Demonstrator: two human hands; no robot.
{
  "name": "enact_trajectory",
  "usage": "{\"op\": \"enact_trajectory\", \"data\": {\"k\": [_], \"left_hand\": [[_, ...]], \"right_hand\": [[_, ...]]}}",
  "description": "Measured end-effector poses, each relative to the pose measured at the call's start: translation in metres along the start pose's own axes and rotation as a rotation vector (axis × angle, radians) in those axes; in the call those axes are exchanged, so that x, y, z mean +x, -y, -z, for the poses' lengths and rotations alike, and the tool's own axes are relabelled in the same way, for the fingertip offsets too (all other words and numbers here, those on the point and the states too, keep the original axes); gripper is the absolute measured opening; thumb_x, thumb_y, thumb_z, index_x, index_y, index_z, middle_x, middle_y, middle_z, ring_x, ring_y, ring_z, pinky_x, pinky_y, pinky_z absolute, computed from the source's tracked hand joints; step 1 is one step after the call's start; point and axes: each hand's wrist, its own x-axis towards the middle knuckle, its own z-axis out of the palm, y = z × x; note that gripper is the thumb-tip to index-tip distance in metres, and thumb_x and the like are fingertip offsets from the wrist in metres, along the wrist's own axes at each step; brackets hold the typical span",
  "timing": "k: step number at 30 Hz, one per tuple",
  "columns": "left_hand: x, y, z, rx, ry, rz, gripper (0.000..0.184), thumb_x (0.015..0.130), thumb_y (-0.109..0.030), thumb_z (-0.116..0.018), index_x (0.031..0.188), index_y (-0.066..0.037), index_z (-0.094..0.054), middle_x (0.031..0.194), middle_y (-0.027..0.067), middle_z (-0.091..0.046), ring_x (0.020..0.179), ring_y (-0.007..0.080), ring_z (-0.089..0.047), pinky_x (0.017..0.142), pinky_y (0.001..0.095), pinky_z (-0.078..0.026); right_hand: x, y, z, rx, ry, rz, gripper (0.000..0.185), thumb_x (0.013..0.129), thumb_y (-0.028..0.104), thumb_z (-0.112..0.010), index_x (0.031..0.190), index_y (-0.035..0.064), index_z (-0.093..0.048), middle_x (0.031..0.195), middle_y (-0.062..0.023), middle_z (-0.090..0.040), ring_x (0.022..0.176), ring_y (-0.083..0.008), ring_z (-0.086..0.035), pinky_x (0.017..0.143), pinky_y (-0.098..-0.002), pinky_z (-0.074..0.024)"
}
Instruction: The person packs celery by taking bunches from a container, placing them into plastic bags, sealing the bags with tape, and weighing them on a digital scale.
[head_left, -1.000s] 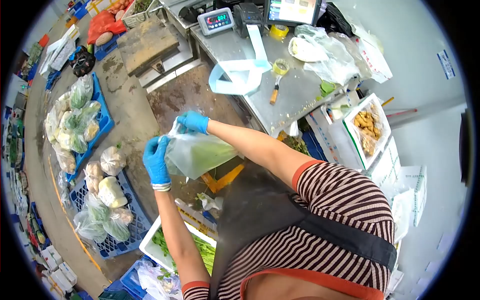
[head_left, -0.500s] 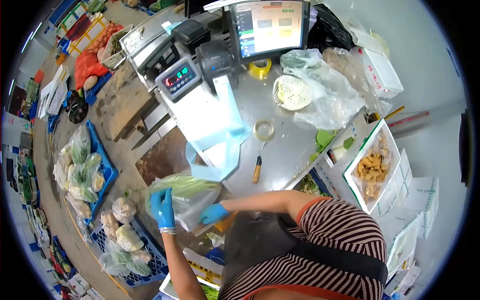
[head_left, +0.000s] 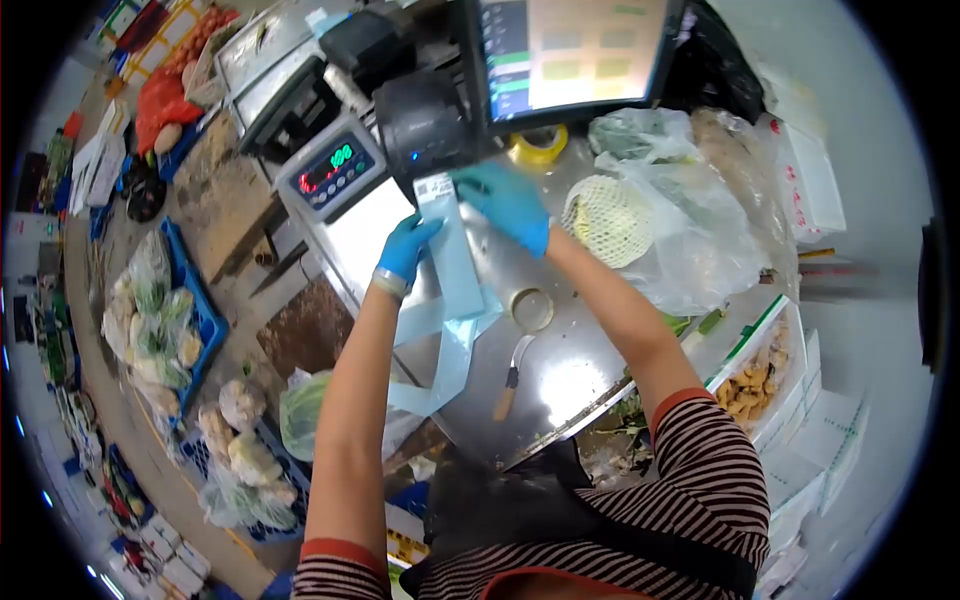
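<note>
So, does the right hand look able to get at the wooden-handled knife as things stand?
Probably yes: the right hand is over the same table, and nothing covers the wooden handle; only a tape roll lies by the tip of the blade.

The long, pale blue strip (head_left: 455,265), its white printed label (head_left: 434,188) between the left fingers (head_left: 428,229) and right fingers (head_left: 472,181), trails below them in bent loops.

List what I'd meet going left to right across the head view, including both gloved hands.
Red bag → digital scale display → left hand → right hand → white-netted item → ginger in an open white box.
</note>
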Motion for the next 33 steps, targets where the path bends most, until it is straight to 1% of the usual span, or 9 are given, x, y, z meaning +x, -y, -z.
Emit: {"op": "enact_trajectory", "data": {"k": [7,11,14,19,22,23,27,30,33], "left_hand": [[0.040,0.000,0.003,0.010,-0.038,-0.231,0.026,0.086,-0.005,-0.065,0.111,-0.003,-0.064,0.104,0.0051,-0.065,0.091,0.0141,-0.062,0.085,0.0284,-0.052],[0.043,0.001,-0.001,0.241,-0.128,-0.320,0.021,0.085,-0.014,-0.068,0.103,-0.004,-0.068,0.093,0.0041,-0.067,0.082,0.0111,-0.059,0.076,0.0286,-0.052],[0.040,0.010,-0.002,0.211,-0.140,-0.422,0.027,0.084,-0.022,-0.069,0.103,-0.003,-0.068,0.090,0.0061,-0.068,0.079,0.0119,-0.059,0.074,0.0306,-0.052],[-0.007,0.031,-0.008,0.021,-0.221,-0.285,0.038,0.084,-0.021,-0.071,0.117,-0.002,-0.066,0.099,0.0094,-0.070,0.086,0.0137,-0.062,0.081,0.0291,-0.052],[-0.083,0.061,0.014,0.157,-0.296,-0.333,0.037,0.086,-0.019,-0.069,0.119,-0.003,-0.066,0.103,0.0115,-0.069,0.090,0.0151,-0.064,0.083,0.0295,-0.052],[-0.119,0.074,0.026,0.152,-0.405,-0.392,0.035,0.084,-0.020,-0.069,0.114,-0.004,-0.068,0.102,0.0136,-0.069,0.090,0.0227,-0.066,0.082,0.0333,-0.052],[-0.239,0.180,0.149,0.868,-0.737,-0.334,0.053,0.075,-0.032,-0.079,0.119,-0.008,-0.064,0.119,0.0145,-0.063,0.108,0.0323,-0.059,0.096,0.0388,-0.045],[-0.320,0.229,0.215,1.392,-0.614,0.267,0.115,0.057,-0.057,-0.083,0.151,-0.017,-0.030,0.155,0.0119,-0.032,0.143,0.0393,-0.024,0.111,0.0667,-0.013],[-0.357,0.260,0.263,1.629,-0.380,0.285,0.099,0.065,-0.040,-0.083,0.149,-0.029,-0.033,0.150,0.0090,-0.040,0.141,0.0346,-0.030,0.112,0.0645,-0.015]], "right_hand": [[0.056,0.004,-0.025,-0.554,0.185,0.354,0.022,0.084,0.031,-0.061,0.095,0.0181,-0.074,0.088,-0.0045,-0.061,0.084,-0.0258,-0.057,0.075,-0.0371,-0.0455],[0.073,-0.025,-0.044,-0.614,0.190,0.526,0.014,0.081,0.025,-0.061,0.083,0.0175,-0.072,0.085,-0.0083,-0.066,0.079,-0.0283,-0.064,0.068,-0.0436,-0.0499],[0.077,-0.013,-0.040,-0.585,0.283,0.432,0.013,0.079,0.021,-0.060,0.083,0.0122,-0.070,0.086,-0.0123,-0.066,0.080,-0.0330,-0.063,0.070,-0.0449,-0.0504],[0.063,0.024,-0.044,-0.217,-0.159,0.219,0.016,0.089,0.023,-0.065,0.095,0.0090,-0.070,0.092,-0.0118,-0.066,0.081,-0.0312,-0.063,0.072,-0.0371,-0.0495],[0.032,0.084,-0.072,0.042,-0.009,0.312,0.013,0.089,0.015,-0.064,0.099,0.0090,-0.071,0.089,-0.0077,-0.066,0.079,-0.0261,-0.062,0.071,-0.0344,-0.0495],[0.017,0.110,-0.086,0.130,0.119,0.296,0.013,0.089,0.012,-0.063,0.099,0.0095,-0.072,0.089,-0.0064,-0.066,0.080,-0.0244,-0.062,0.072,-0.0337,-0.0496],[-0.054,0.151,-0.202,0.252,0.398,0.404,0.013,0.087,0.019,-0.066,0.096,0.0153,-0.074,0.084,-0.0067,-0.064,0.079,-0.0258,-0.061,0.073,-0.0365,-0.0501],[-0.096,0.186,-0.305,0.045,0.499,0.594,0.019,0.090,0.026,-0.057,0.084,0.0164,-0.072,0.081,-0.0087,-0.063,0.080,-0.0298,-0.062,0.070,-0.0419,-0.0489],[-0.123,0.199,-0.394,-0.269,0.531,0.707,0.014,0.084,0.017,-0.057,0.079,0.0144,-0.070,0.082,-0.0082,-0.064,0.083,-0.0274,-0.063,0.071,-0.0411,-0.0494]]}}
